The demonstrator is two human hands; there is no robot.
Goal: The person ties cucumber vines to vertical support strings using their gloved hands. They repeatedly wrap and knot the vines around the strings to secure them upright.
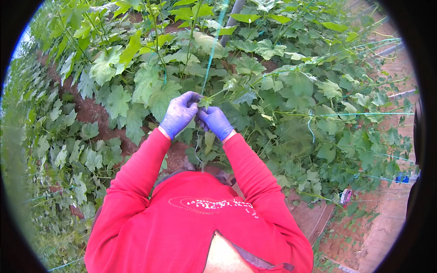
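Note:
Both hands wear purple-blue gloves and meet in front of my chest at a climbing vine. My left hand (182, 111) pinches between thumb and forefinger at the turquoise string (212, 51), which runs up from the hands. Close beside it, my right hand (214, 120) has its fingers curled in at the same spot; what they hold is hidden. A small leafy vine tip (206, 102) shows between the two hands, its stem leading off to the upper right. Below the hands a pale loose length of string (197, 150) hangs toward my waist.
Dense lobed leaves (117, 100) surround me on both sides. A grey pole (233, 22) slants up behind the vines. More strings (362, 114) stretch to the right. Reddish soil (90, 111) shows at left, and a dirt path (385, 218) runs along the right.

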